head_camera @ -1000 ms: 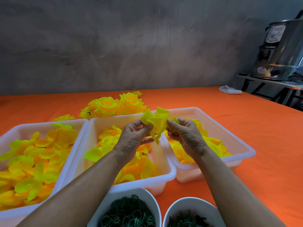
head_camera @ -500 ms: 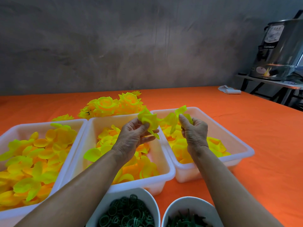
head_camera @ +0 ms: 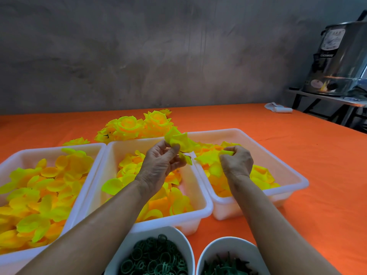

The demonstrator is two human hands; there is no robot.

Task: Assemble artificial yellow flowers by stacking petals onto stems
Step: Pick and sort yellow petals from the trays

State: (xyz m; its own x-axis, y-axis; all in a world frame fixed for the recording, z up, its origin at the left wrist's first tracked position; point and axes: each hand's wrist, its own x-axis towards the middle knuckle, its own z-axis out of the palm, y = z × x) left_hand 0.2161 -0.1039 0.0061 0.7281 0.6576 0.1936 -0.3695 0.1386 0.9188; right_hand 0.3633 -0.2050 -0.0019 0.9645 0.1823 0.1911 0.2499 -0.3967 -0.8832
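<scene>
Since a second ago the right hand [head_camera: 236, 161] has been lowered from the half-built flower [head_camera: 179, 142] into the right tub [head_camera: 297, 180], where a thin fabric petal [head_camera: 226, 153] is pinched; another layer seems due. The ruffled flower is held in the left hand [head_camera: 160, 161] above the middle tub [head_camera: 200, 197]. Finished blooms [head_camera: 139, 126] are heaped on the orange counter [head_camera: 297, 155] beyond.

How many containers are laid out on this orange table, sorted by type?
White rectangular tubs of yellow petals: 3, the left tub, the middle tub and the right tub.
White round bowls of dark green parts: 2, one with rings and one with spiky pieces.
Total: 5 containers.
</scene>
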